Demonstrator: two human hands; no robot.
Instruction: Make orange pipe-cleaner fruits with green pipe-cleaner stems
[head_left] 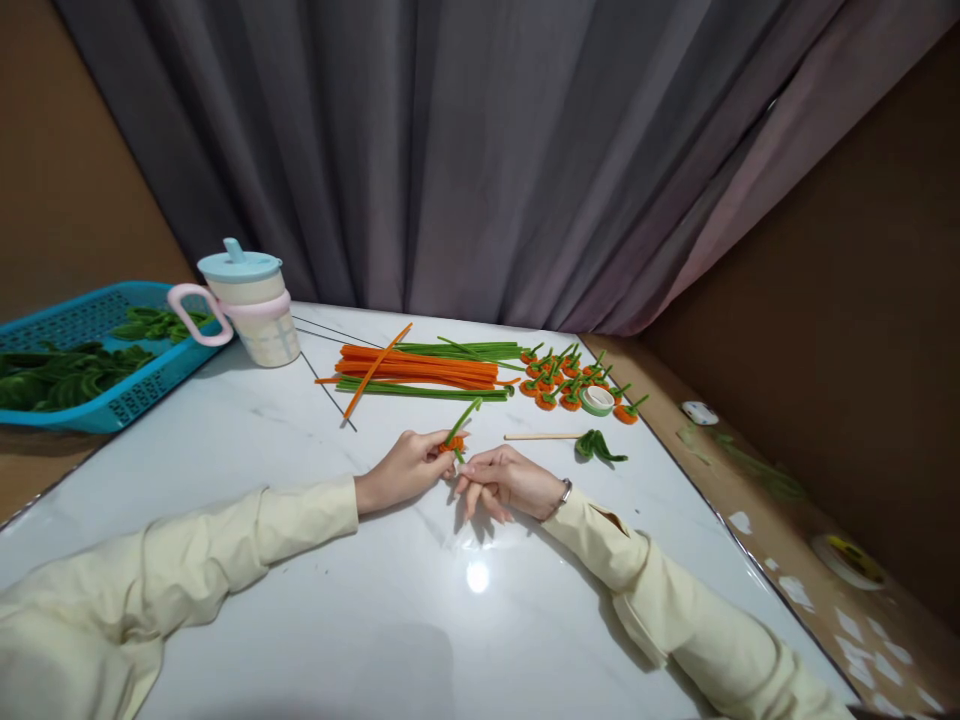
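Note:
My left hand (409,466) is closed on a small orange coil of fuzzy pipe cleaner (452,444), above the white table. A green pipe cleaner (465,420) runs through the coil; its long end sticks up and to the right. Below the coil, thumb and forefinger of my right hand (517,480) pinch the short lower green end, with the other fingers spread. Behind my hands lie bundles of orange pipe cleaners (420,368) and green pipe cleaners (427,393). Several finished orange pieces with green stems (547,400) sit to the right of them.
A roll of tape (598,400) stands among the orange pieces. Nearer lie a thin wooden stick (541,436) and a dark green leaf shape (598,446). A lidded cup (262,325) and a blue basket (120,405) of green leaves are at left. A grey curtain (487,160) hangs behind.

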